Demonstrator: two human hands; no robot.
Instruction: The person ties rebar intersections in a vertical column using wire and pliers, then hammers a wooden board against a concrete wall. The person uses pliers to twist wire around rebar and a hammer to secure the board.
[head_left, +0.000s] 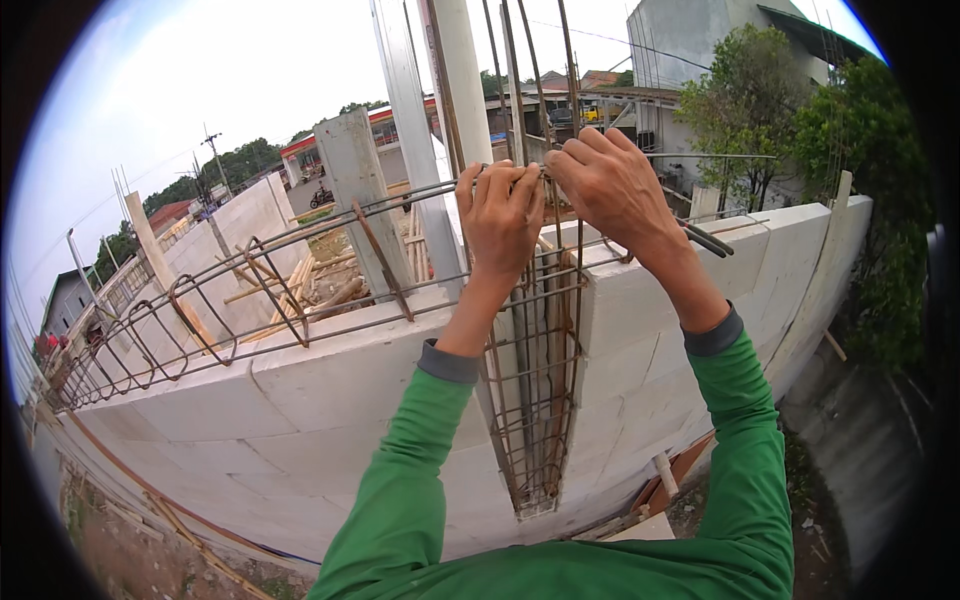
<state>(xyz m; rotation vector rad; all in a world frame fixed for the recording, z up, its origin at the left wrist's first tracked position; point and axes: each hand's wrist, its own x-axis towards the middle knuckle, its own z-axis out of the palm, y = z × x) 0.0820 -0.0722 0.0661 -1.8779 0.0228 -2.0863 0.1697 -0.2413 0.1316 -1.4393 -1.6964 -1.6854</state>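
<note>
Both my hands are raised to where a horizontal rebar cage (307, 281) meets the upright column rebar (574, 375). My left hand (501, 217) has its fingers curled over the top bar, left of the uprights. Close beside it, my right hand (619, 191) grips at the same crossing, its fingertips hidden around the steel. A thin bar (712, 156) runs out to the right beyond my right hand. Behind my right wrist jut two dark handle-like ends (709, 238); whether my palm holds them is hidden.
The cage lies along a white block wall (330, 367), with a gap for the column steel. More block wall (697, 300) continues right. A concrete post (364, 195) and a pale tall post (424, 150) rise behind. Bamboo poles (292, 289) lie beyond. Trees (750, 105) stand right.
</note>
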